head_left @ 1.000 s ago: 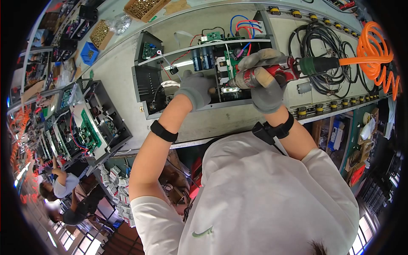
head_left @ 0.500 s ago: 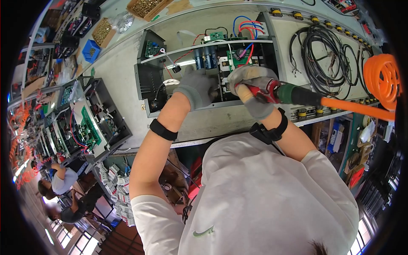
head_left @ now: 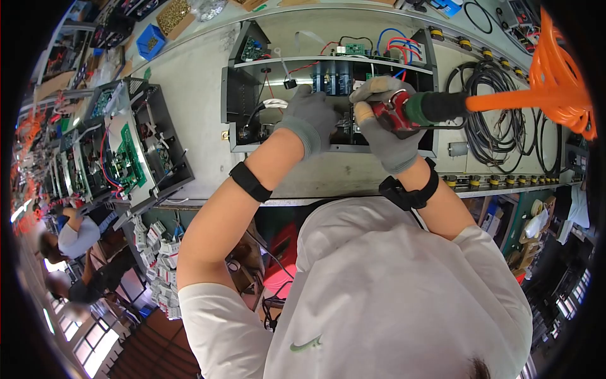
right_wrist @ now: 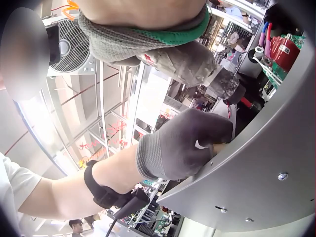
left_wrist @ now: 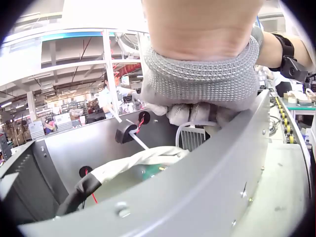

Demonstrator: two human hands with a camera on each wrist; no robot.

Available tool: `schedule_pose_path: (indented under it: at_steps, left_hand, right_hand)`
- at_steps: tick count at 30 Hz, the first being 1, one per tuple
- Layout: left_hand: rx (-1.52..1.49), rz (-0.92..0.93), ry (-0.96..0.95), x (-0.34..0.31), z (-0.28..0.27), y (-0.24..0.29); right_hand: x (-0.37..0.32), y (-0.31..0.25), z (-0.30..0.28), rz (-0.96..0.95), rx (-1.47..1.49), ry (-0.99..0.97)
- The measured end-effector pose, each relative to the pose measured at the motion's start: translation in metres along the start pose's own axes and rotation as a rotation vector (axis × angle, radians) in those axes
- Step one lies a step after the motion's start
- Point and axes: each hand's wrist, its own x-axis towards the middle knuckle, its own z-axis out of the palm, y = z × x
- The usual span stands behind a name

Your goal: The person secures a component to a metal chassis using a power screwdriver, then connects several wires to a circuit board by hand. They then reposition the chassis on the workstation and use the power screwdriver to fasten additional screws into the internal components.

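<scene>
My right hand (head_left: 392, 142), in a grey glove, grips a red air screwdriver (head_left: 392, 112) over the front part of a grey metal chassis (head_left: 353, 149). The screwdriver's nose points down into the housing, and its tip is hidden in the head view. Beside it, my gloved left hand (head_left: 309, 120) reaches over the front wall, fingers bent down inside. In the right wrist view the left thumb and a bare fingertip come close together at the wall (right_wrist: 256, 168); I cannot tell what they hold. Dark blue capacitors (head_left: 331, 77) and a white-wrapped cable (head_left: 276, 103) sit inside the chassis.
An orange coiled hose (head_left: 555, 95) runs from the screwdriver to the right. Black cable coils (head_left: 495, 120) lie right of the chassis, near a roller rail (head_left: 492, 181). Another opened unit (head_left: 129, 148) stands at left. A blue bin (head_left: 150, 42) is at the back left.
The right hand and screwdriver turned from lying sideways to pointing down into the chassis, close to the left hand. The left hand stays inside the housing. The head view has shifted.
</scene>
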Motion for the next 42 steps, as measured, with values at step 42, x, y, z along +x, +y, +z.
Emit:
schedule_pose_path:
  at_steps: [42]
  left_hand:
    - [-0.19, 0.053, 0.19, 0.021, 0.029, -0.001]
  right_hand:
    - [-0.005, -0.002, -0.008, 0.055, 0.249, 0.063]
